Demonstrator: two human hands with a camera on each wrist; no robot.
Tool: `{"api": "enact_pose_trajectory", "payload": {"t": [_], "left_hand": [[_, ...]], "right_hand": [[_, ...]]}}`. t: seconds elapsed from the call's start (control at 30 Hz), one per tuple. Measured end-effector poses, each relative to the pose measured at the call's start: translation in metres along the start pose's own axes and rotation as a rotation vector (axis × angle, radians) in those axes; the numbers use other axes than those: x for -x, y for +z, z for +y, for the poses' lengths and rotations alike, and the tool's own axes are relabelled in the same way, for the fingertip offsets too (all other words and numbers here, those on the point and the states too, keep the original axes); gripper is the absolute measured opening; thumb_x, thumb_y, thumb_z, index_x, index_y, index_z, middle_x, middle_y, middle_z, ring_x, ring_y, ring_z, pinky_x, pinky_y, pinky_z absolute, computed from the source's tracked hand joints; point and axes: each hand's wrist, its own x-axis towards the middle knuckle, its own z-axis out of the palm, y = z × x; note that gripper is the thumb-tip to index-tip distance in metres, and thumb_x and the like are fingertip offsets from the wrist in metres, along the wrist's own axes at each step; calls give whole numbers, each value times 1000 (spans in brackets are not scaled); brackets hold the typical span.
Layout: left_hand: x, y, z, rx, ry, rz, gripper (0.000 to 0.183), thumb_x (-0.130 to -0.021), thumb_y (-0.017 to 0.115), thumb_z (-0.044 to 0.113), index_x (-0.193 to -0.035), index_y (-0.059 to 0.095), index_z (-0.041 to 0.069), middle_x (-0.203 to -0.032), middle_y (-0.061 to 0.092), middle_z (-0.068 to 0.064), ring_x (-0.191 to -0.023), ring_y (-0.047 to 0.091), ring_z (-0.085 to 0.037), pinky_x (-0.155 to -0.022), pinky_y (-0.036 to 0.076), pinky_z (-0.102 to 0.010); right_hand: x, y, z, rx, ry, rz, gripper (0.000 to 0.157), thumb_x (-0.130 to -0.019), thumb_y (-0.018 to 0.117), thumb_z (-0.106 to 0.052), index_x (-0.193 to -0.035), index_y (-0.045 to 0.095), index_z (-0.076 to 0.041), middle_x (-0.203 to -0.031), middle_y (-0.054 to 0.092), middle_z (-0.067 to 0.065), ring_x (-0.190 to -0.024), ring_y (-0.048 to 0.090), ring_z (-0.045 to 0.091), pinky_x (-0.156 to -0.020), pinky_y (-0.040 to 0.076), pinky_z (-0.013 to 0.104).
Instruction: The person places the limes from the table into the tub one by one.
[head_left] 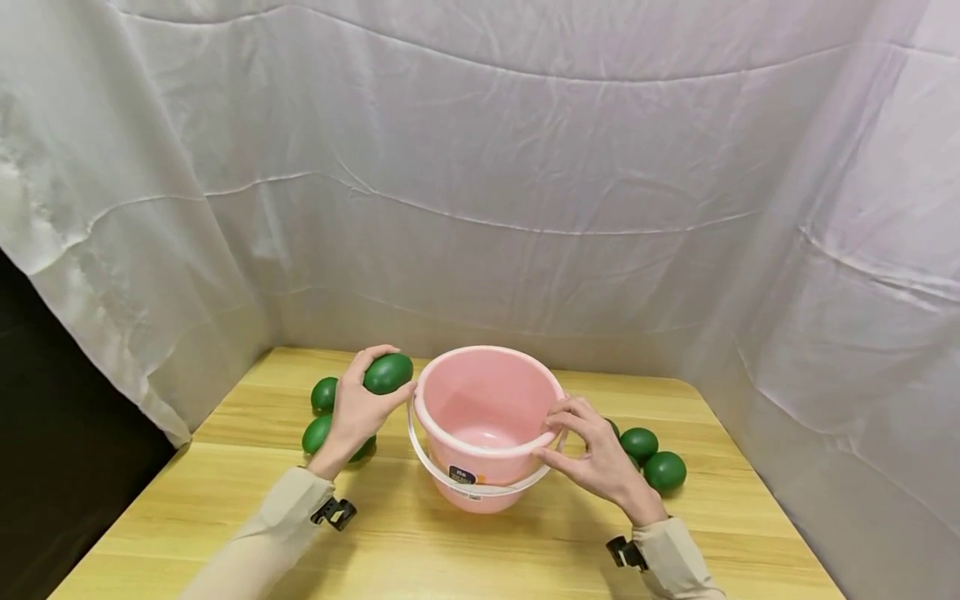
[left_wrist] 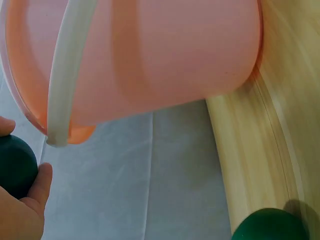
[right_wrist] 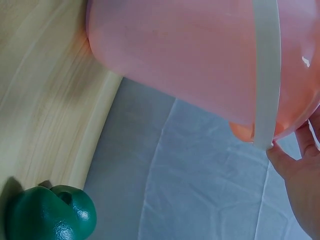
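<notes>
A pink plastic bucket [head_left: 495,465] with a white handle [head_left: 417,442] stands on the table between my hands, the handle hanging down at the front. Only the bare pink bottom shows inside it. My left hand [head_left: 356,410] grips a glossy dark green egg-shaped object [head_left: 387,373] just left of the rim, fingers over the far side and thumb on the near side. In the left wrist view this green object [left_wrist: 17,167] is level with the bucket's mouth. My right hand [head_left: 597,454] pinches the bucket's right rim, thumb outside and fingers over the edge.
More green egg-shaped objects [head_left: 318,433] lie on the wooden table [head_left: 420,550] left of the bucket, partly behind my left hand. Several others [head_left: 664,472] are grouped at the right, beyond my right hand. A grey-white curtain [head_left: 480,208] hangs behind and along the sides.
</notes>
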Motion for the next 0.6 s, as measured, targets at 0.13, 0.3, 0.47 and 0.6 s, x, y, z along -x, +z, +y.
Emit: {"api": "enact_pose_trajectory", "payload": {"t": [0.13, 0.3, 0.47, 0.6], "left_hand": [[1, 4, 4, 23, -5, -44, 56, -77, 85, 19, -126, 58, 23, -118, 63, -8, -89, 64, -25, -73, 55, -37], [3, 10, 11, 28, -14, -87, 60, -75, 86, 17, -123, 51, 19, -121, 64, -2, -97, 64, -22, -79, 54, -37], [5, 15, 27, 9, 13, -97, 56, -75, 86, 12, -122, 56, 16, -118, 66, -9, -96, 64, -26, -77, 54, -38], [3, 21, 30, -23, 41, -99, 56, -73, 86, 6, -123, 60, 11, -116, 65, -17, -96, 64, -31, -77, 54, -41]], "right_hand": [[0, 0, -1, -3, 3, 3, 33, -68, 86, -1, -95, 69, -10, -105, 63, 8, -101, 56, 26, -97, 43, 22], [-1, 0, -3, -3, 5, 0, 33, -68, 86, -2, -95, 69, -10, -105, 63, 8, -100, 56, 25, -97, 44, 22], [-1, -1, -3, -1, 11, -7, 32, -69, 86, -2, -95, 69, -10, -105, 63, 8, -100, 55, 24, -95, 44, 23], [-1, -1, -3, 3, 11, -6, 33, -69, 86, -2, -95, 69, -9, -106, 63, 8, -100, 55, 24, -93, 45, 23]]}}
